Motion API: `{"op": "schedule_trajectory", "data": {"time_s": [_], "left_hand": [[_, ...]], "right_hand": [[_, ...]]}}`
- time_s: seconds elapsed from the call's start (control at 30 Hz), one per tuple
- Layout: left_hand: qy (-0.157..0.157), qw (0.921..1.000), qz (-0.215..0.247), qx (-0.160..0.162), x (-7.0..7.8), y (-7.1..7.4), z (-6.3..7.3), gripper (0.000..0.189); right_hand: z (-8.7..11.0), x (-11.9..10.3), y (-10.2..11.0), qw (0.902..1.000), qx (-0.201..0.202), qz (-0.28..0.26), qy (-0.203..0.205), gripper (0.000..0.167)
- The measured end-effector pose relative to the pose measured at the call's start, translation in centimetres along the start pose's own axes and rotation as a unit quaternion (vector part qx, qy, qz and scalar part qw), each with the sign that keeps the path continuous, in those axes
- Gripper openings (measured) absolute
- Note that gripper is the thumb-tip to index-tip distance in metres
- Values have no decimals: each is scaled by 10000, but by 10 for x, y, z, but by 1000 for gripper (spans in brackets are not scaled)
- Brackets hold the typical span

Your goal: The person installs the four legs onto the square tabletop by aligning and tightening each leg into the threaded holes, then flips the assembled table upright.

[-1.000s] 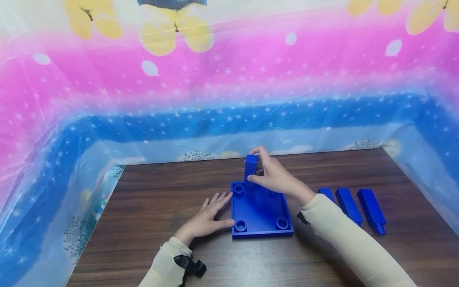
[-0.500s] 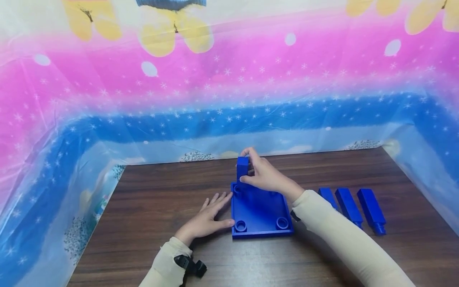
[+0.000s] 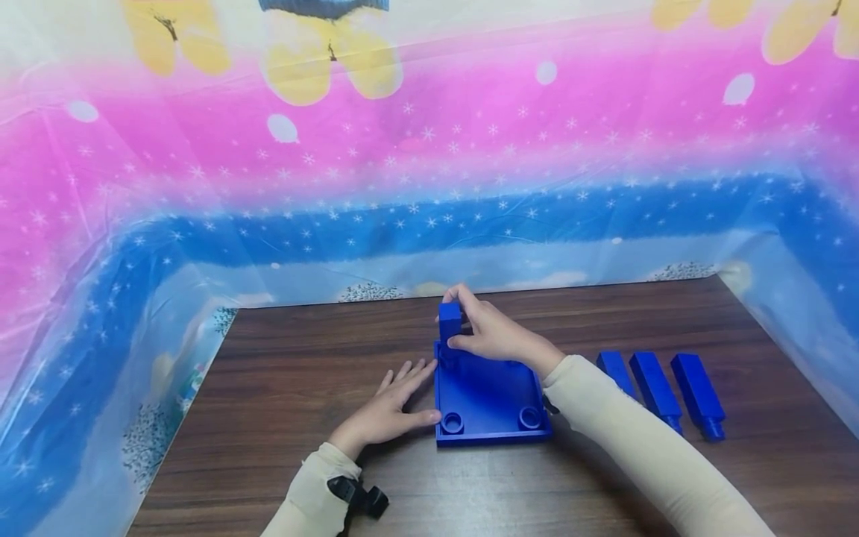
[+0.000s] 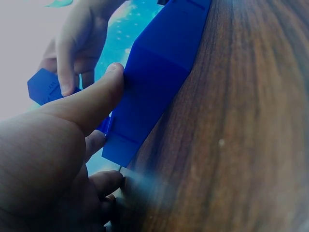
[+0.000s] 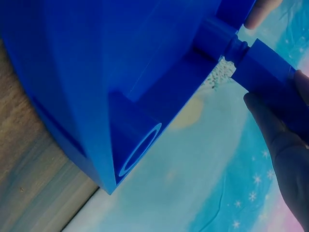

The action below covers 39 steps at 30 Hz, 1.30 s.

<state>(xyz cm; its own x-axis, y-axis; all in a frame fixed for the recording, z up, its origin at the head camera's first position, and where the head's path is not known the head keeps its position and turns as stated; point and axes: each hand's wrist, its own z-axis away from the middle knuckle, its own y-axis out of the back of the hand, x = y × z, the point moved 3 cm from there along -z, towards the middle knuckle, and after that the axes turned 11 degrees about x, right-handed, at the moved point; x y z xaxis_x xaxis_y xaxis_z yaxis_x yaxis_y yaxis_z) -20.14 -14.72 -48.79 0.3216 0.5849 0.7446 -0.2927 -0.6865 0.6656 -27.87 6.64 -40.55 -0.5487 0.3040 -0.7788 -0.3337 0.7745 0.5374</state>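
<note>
A square blue board point(image 3: 493, 399) with a raised rim and round corner sockets lies on the table. My right hand point(image 3: 496, 333) pinches an upright square blue leg point(image 3: 450, 317) over the board's far left corner. In the right wrist view the leg's narrow grooved end point(image 5: 236, 50) enters the mouth of the corner socket point(image 5: 215, 37), with part of the grooves still showing. My left hand point(image 3: 384, 410) rests at the board's left side, thumb and fingertips against the edge and fingers spread. The left wrist view shows the thumb point(image 4: 104, 94) touching the board's side wall point(image 4: 149, 82).
Several things stand about: a near left socket point(image 3: 452, 424), a near right socket point(image 3: 529, 418), and three more blue legs lying on the wood table point(image 3: 302, 388) at right, the outermost leg point(image 3: 698, 391) with its narrow end nearest me. A patterned cloth point(image 3: 416, 171) hangs behind the table.
My right hand has carried the leg leftward to the far left socket and lowered it there. The left hand has stayed at the board's edge.
</note>
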Motion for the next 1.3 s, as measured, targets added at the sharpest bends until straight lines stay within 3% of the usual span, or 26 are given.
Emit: {"op": "schedule_trajectory", "data": {"time_s": [0.17, 0.37, 0.67, 1.3], "left_hand": [[-15, 10000, 26, -36, 1, 0, 0, 86], [-76, 9999, 42, -64, 2, 0, 0, 86], [-30, 10000, 29, -24, 1, 0, 2, 86], [-23, 10000, 22, -58, 0, 0, 1, 86]], "right_hand": [[-1, 6, 1, 9995, -301, 32, -31, 58], [0, 8, 3, 9983, -524, 221, -101, 55], [-4, 6, 5, 9942, -1050, -84, -204, 60], [-5, 14, 7, 9959, -810, 102, -403, 64]]}}
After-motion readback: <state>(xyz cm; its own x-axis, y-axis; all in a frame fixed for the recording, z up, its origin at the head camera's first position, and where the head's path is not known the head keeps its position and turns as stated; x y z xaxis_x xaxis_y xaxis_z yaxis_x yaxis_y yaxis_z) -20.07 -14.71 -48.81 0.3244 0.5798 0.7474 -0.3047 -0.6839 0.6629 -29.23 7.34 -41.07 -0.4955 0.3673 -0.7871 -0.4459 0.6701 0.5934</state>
